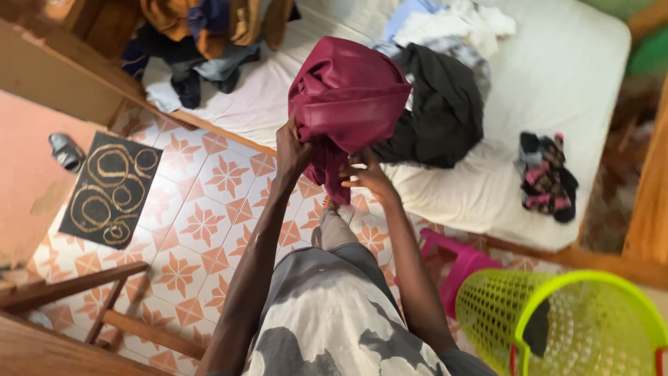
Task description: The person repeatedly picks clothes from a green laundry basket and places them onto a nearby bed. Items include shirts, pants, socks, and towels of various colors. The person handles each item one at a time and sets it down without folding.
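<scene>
A maroon garment [348, 97] hangs bunched in the air above the edge of the white mattress [557, 83]. My left hand [292, 147] grips its lower left side. My right hand [369, 174] pinches the dangling bottom part just to the right. Both arms reach forward from my body over the patterned tile floor [202, 223].
A black garment [442, 111] and pale clothes [452, 28] lie on the mattress behind the maroon one. A small dark patterned bundle [546, 177] lies at the right. A lime mesh basket [557, 320] stands at my right beside a pink stool [459, 261]. More clothes [209, 35] hang at the back left; a dark mat [111, 188] lies left.
</scene>
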